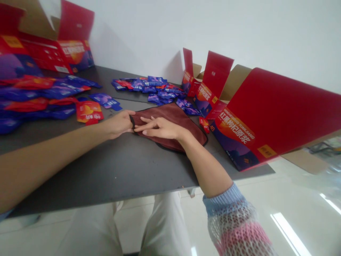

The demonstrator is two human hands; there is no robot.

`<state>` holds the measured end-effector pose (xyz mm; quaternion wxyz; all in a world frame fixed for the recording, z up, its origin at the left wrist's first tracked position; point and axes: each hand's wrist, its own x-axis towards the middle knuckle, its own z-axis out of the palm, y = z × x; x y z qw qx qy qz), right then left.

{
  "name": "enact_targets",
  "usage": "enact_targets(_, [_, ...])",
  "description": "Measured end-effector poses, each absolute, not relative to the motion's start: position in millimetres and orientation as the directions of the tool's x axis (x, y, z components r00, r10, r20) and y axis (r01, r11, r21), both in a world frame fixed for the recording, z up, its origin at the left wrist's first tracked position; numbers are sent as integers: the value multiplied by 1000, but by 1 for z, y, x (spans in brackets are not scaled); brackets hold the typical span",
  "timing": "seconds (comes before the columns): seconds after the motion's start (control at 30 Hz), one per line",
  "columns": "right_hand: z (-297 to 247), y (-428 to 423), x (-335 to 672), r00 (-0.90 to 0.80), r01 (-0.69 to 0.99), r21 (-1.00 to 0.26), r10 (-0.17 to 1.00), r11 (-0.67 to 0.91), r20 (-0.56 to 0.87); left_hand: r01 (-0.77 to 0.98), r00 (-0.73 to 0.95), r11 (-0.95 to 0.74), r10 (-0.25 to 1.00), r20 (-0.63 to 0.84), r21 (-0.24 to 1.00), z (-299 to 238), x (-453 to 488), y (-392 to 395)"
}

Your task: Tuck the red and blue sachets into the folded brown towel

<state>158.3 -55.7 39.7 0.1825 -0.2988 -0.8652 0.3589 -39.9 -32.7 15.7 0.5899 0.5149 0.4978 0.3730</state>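
A brown cloth (174, 115) with dark edging lies partly folded on the grey table (117, 170). At its left end, my left hand (121, 124) pinches the edge between thumb and fingers. My right hand (161, 128) rests on top of the cloth, its fingers stretched out and pointing toward the left hand. Just behind the cloth are blue and red sachets (149, 85) in a loose heap. One red sachet (89, 111) lies flat to the left, near my left wrist.
Open red cartons stand along the right, the nearest a large one (239, 131) by the table edge. More red cartons (76, 53) stand at the back left. A thick pile of sachets (39, 94) covers the left side. A white wall (144, 32) rises behind.
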Motion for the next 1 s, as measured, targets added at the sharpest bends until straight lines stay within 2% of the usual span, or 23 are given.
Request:
enact_targets(0.13, [38,-53,163,-769,290,-831,632,475,92,37,244,224,943,-226,974,16,-40,-28])
enact_targets(0.23, [33,-49,167,-728,161,-906,667,390,158,16,314,256,916,-248,966,18,-42,-25])
enact_targets(0.3, [28,-46,168,-681,107,-920,702,378,209,-2,348,263,904,-246,965,20,-43,-25])
enact_targets(0.37, [23,-43,168,-661,123,-904,713,409,233,-3,345,260,906,-244,965,20,-43,-26])
enact_targets(0.5, [18,-41,166,-669,337,-778,716,531,199,4,316,254,918,-242,967,19,-40,-26])
enact_targets(0.67, [14,-39,169,-609,664,-495,789,560,75,0,266,223,940,-215,975,20,-33,-32])
enact_targets(0.8, [13,-37,174,-526,769,-402,850,496,43,50,184,178,965,-184,983,20,-33,-37])
enact_targets(1.0, [20,-43,164,-419,870,-277,908,408,22,112,219,-9,976,-16,994,18,-44,-36])
